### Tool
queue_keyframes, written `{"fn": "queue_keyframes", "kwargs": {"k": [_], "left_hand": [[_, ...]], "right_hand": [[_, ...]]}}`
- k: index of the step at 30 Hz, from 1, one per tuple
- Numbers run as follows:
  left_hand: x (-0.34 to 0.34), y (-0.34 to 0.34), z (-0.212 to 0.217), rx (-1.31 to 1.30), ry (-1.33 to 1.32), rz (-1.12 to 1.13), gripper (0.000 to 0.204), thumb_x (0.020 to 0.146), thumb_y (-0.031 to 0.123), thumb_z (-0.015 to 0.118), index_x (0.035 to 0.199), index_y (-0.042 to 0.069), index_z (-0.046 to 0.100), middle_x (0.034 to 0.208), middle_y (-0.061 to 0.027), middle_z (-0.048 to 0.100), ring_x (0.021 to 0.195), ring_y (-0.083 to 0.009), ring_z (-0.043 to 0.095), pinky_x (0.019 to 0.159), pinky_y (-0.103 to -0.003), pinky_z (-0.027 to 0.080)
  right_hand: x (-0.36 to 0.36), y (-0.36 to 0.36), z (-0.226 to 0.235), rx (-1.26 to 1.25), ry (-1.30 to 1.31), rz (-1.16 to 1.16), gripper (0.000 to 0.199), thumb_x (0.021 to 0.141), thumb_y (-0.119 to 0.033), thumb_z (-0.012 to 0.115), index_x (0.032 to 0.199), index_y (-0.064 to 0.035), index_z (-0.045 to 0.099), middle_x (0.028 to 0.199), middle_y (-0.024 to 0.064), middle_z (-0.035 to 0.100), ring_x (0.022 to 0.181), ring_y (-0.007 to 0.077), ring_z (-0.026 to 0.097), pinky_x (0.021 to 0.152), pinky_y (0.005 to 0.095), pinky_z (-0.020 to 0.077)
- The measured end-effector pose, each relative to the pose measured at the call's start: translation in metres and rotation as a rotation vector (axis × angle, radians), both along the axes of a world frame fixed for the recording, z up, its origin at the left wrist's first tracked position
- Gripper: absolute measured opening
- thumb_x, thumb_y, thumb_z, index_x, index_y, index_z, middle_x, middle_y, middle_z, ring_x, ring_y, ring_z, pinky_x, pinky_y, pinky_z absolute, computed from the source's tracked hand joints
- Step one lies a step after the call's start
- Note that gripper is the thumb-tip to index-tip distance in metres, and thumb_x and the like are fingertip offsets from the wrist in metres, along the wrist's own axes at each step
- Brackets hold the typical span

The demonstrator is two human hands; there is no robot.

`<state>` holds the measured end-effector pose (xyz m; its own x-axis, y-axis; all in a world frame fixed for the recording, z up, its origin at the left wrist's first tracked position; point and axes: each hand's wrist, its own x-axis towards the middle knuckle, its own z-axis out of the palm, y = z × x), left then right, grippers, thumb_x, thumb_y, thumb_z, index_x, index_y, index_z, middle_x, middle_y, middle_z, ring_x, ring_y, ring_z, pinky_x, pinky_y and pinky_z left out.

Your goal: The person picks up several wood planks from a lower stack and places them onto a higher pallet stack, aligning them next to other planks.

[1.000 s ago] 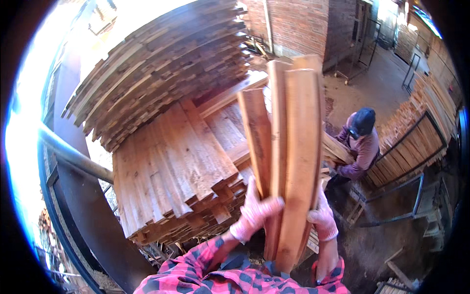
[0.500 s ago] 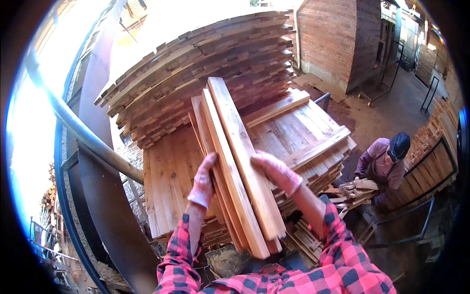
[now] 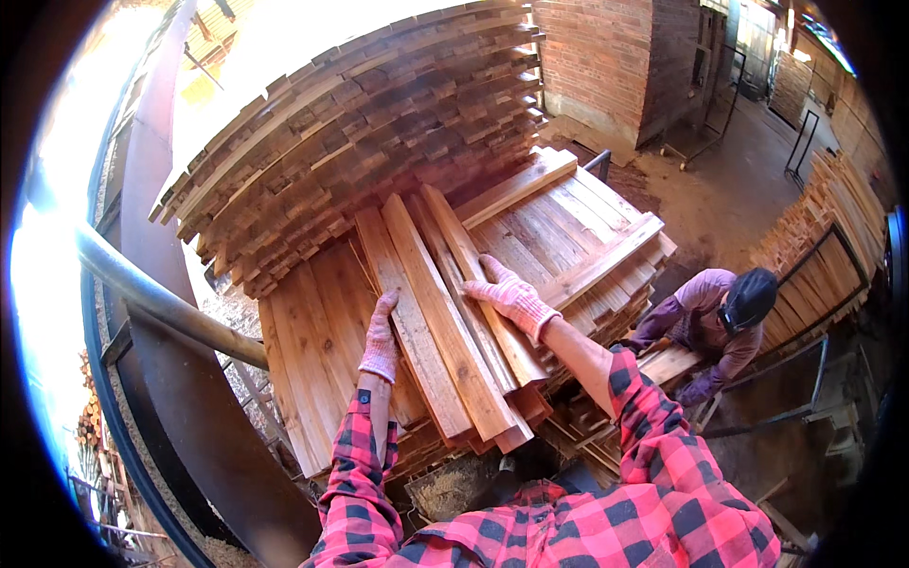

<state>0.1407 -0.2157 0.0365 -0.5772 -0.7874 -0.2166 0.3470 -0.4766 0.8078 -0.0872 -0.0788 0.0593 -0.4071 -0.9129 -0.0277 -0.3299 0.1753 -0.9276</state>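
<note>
Several wooden boards [image 3: 440, 327] lie side by side and partly overlapping in front of me, their near ends jutting over the front of a board stack [image 3: 312, 350]. My left hand [image 3: 381, 339], in a pinkish knit glove, grips the bundle along its left edge. On the opposite side my right hand [image 3: 511, 301], gloved alike, holds the rightmost board, its thumb and forefinger on the top face. The fingertips under the boards are hidden.
A tall pile of boards [image 3: 369, 133] rises behind. More planks with crosswise battens [image 3: 606, 260] lie at the right. A metal rail [image 3: 161, 293] runs along the left. A co-worker [image 3: 710, 322] bends over wood at the right, near leaning boards [image 3: 814, 256].
The bundle has come down onto the stack and spread out from a tight, upright cluster into a flatter row. Both hands moved with it. The co-worker has bent lower.
</note>
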Motion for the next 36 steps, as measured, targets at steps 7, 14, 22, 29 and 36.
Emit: {"fn": "queue_keyframes", "kwargs": {"k": [7,14,22,29,36], "left_hand": [[0.035,-0.028,-0.025,0.006,0.013,0.038,0.043,0.089,0.035,0.071,0.124,0.011,0.065,0.116,-0.0051,0.069,0.108,-0.0221,0.066,0.098,-0.04,0.054],[0.026,0.007,0.007,0.117,0.223,-0.05,0.045,0.092,0.037,0.068,0.127,0.01,0.063,0.116,-0.0078,0.07,0.106,-0.0253,0.068,0.099,-0.043,0.054],[0.038,0.004,-0.009,0.106,0.249,-0.101,0.065,0.086,0.051,0.07,0.134,0.01,0.059,0.126,-0.0089,0.068,0.115,-0.0271,0.065,0.104,-0.043,0.051],[0.049,0.003,-0.006,0.123,0.206,-0.098,0.063,0.086,0.056,0.069,0.13,0.011,0.063,0.119,-0.0088,0.071,0.106,-0.0261,0.068,0.097,-0.042,0.056],[0.055,-0.016,-0.031,0.053,0.222,-0.072,0.059,0.087,0.051,0.068,0.131,0.012,0.061,0.114,-0.0078,0.072,0.097,-0.026,0.071,0.086,-0.043,0.06]], "right_hand": [[0.038,0.025,0.078,0.234,0.3,-0.055,0.097,0.086,-0.059,0.064,0.159,-0.0074,0.027,0.148,0.024,0.049,0.134,0.0368,0.052,0.112,0.0417,0.0392],[0.118,0.027,0.074,0.376,0.499,0.09,0.1,0.085,-0.053,0.069,0.161,-0.0118,0.019,0.143,0.027,0.048,0.13,0.0407,0.051,0.107,0.0519,0.0435],[0.106,0.025,0.09,0.399,0.343,0.107,0.114,0.077,-0.049,0.079,0.162,-0.0129,0.013,0.142,0.0317,0.049,0.132,0.0438,0.05,0.107,0.0553,0.0426],[0.121,0.007,0.102,0.484,0.436,0.136,0.113,0.074,-0.033,0.083,0.161,-0.0088,0.015,0.147,0.0295,0.045,0.132,0.0441,0.05,0.107,0.051,0.0449],[0.095,0.008,0.085,0.315,0.464,0.182,0.093,0.08,-0.025,0.07,0.159,-0.0084,0.024,0.137,0.0307,0.051,0.122,0.0444,0.057,0.098,0.0526,0.0501]]}}
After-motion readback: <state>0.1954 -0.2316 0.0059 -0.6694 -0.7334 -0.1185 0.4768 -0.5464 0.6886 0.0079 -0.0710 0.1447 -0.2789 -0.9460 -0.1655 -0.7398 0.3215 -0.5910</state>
